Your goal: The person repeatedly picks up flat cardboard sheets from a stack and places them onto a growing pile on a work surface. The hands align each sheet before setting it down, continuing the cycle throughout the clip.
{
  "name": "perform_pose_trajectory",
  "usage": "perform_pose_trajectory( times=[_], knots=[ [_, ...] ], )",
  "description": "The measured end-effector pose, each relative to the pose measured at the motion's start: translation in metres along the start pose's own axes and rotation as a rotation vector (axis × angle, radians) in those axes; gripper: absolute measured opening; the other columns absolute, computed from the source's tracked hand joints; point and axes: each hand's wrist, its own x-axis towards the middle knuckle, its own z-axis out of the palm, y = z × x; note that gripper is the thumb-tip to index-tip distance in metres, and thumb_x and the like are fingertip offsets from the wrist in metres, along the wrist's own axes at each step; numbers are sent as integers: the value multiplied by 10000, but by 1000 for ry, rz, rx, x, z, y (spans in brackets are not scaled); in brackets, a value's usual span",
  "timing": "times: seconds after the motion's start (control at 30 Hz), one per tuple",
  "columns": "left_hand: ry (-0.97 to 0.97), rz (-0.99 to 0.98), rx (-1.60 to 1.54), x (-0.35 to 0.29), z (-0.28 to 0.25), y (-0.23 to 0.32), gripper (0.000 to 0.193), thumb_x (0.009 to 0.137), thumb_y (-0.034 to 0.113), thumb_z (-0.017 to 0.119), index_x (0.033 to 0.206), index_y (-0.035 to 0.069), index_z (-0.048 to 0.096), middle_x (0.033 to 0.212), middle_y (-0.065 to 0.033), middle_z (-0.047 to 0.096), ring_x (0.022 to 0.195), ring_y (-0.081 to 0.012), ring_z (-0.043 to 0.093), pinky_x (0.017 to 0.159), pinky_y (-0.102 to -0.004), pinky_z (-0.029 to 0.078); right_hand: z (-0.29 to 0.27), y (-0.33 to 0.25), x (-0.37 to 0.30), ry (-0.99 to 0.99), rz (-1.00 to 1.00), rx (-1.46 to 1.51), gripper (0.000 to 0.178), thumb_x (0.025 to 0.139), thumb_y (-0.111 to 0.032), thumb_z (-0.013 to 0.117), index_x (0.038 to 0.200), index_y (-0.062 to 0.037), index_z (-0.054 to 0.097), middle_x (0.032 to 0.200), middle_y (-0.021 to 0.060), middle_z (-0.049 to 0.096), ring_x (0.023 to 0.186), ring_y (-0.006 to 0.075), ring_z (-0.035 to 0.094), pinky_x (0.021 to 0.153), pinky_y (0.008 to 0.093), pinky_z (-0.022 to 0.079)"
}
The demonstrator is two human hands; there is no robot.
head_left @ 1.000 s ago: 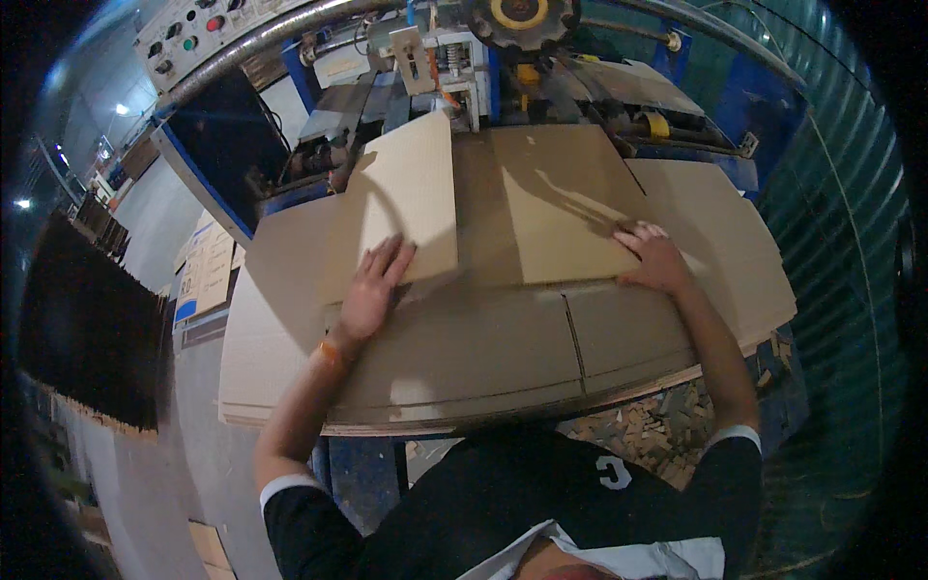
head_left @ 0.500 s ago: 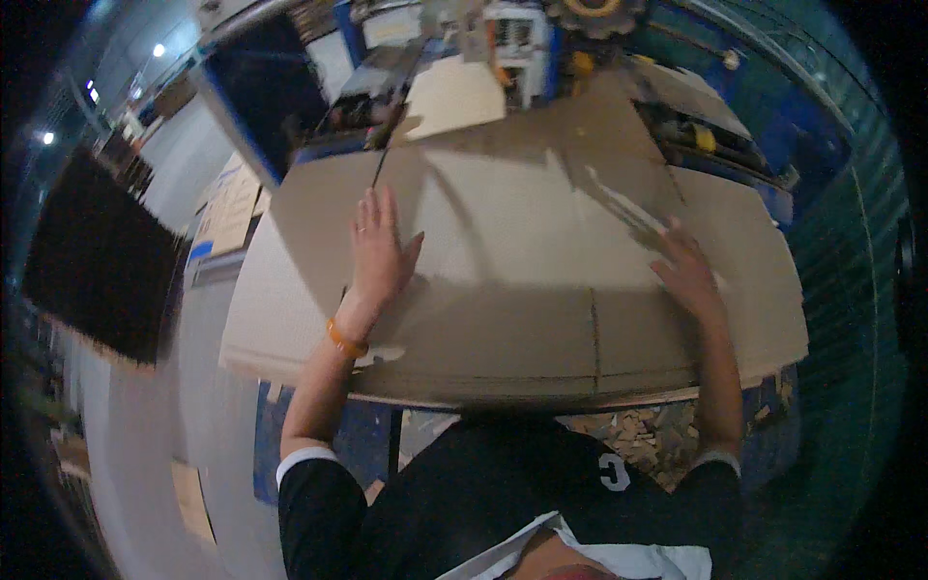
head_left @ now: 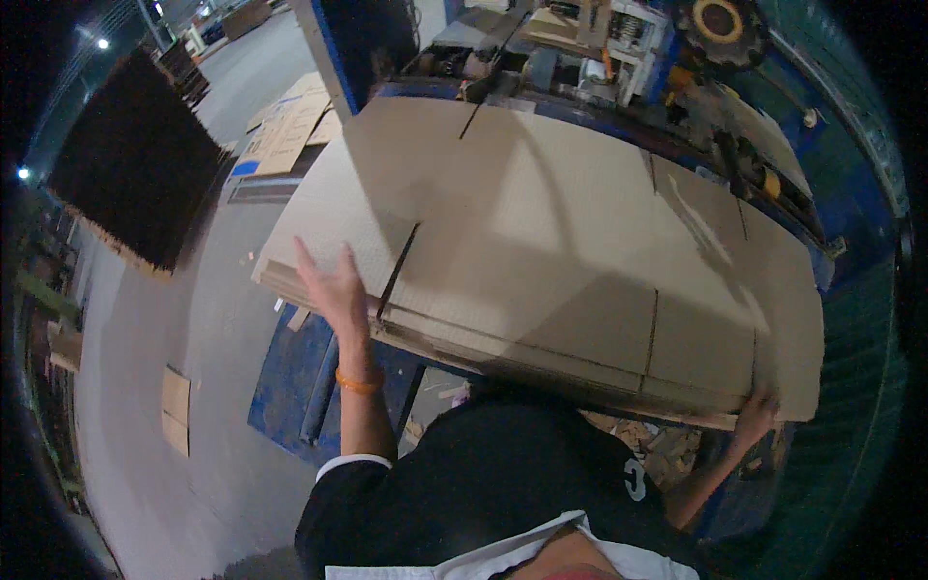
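Note:
A stack of flat brown cardboard sheets (head_left: 541, 232) with dark slots cut into them lies in front of me on a blue machine bed. My left hand (head_left: 334, 292) is raised at the stack's near left corner. Its fingers are spread, slightly smeared by motion, and nothing is in them. At the near right edge, my right hand (head_left: 757, 416) is closed on the cardboard's rim. How many sheets it grips cannot be made out.
Beyond the stack stands a machine with rollers and a dark toothed wheel (head_left: 717, 21). A dark bristly-looking stack (head_left: 140, 159) and a pile of printed cardboard (head_left: 287, 126) are at the left. Cardboard scraps (head_left: 657, 445) lie below the near edge.
Both hands have come back from the middle of the cardboard to its near edge, the right one closing there. The pale sheet lying in the machine is gone from sight. My view has turned.

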Motion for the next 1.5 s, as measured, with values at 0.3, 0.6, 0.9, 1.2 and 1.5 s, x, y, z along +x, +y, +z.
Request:
perform_pose_trajectory(
  times=[0.3, 0.6, 0.9, 1.2, 1.5],
  knots=[
    [257, 10, -871, 56, -23, 29, 636, 832, 133, 577, 1351, -23, 244, 1370, -154, 328, 1223, -279, 382, 986, -387, 334, -15, -26, 36, 581, 488, 1366, 405, 871, -266, 536, 1163, 13, 510, 1086, 144, 568, 981, 278, 540, 799, 411, 462],
    [-171, -429, -1126, 85, -9, -71, 168, 809, 30, 576, 960, 40, 503, 1019, -97, 558, 930, -208, 554, 791, -324, 474, -100, -47, 41, 375, 192, 1489, 329, 842, -76, 546, 1163, -12, 512, 1091, 98, 577, 994, 235, 547, 850, 346, 443],
    [-689, 493, -369, -13, -39, 17, 375, 777, 25, 545, 1147, 43, 596, 1199, -169, 546, 1116, -296, 500, 961, -368, 367, -84, -116, -113, -84, -872, 362, 358, 734, -197, 658, 1070, -82, 623, 1168, 114, 587, 1142, 267, 510, 964, 421, 369],
    [-1035, 1076, 62, -37, -1, 60, 443, 765, 54, 558, 1203, 122, 554, 1308, -96, 476, 1192, -300, 450, 1006, -427, 346, -69, -141, -76, -391, -1071, 179, 425, 727, -254, 666, 1136, -160, 598, 1300, 71, 483, 1227, 290, 412, 1027, 471, 295],
    [-952, 1185, 19, -14, 53, 67, 498, 805, 94, 444, 1302, 128, 452, 1347, -120, 404, 1226, -318, 391, 1038, -459, 291, -16, -149, 18, -401, -980, 51, 525, 762, -401, 624, 1218, -156, 535, 1323, 75, 453, 1251, 302, 367, 1027, 475, 283]
  ],
)
